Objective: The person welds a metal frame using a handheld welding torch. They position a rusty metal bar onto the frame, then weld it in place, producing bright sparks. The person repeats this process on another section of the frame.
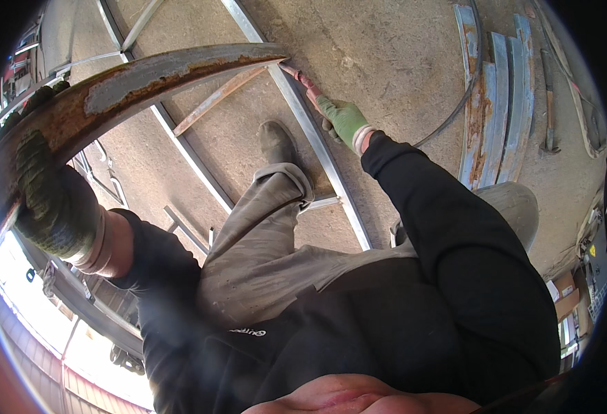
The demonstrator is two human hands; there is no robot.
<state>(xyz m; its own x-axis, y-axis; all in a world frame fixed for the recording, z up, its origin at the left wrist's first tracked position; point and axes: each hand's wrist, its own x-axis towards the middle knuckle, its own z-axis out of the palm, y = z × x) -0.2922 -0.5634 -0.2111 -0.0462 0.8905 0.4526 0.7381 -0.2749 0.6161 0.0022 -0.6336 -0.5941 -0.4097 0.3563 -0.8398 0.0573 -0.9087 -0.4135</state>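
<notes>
My left hand (52,200), in a dark green glove, grips the near end of a long curved rusty metal bar (158,72). The bar arcs up and to the right, and its pointed tip meets a grey metal frame rail (331,172) on the floor. My right hand (343,119), in a light green glove, holds a thin red-handled tool (303,79). The tool's tip touches the spot where the bar's end meets the rail. My black sleeves reach out to both hands.
The grey frame of rails and a rusty diagonal brace (214,100) lies on the concrete floor (386,48). My shoe (276,141) stands inside it. Several curved rusty blue strips (500,103) lie stacked at the right, with a dark cable (465,96) beside them.
</notes>
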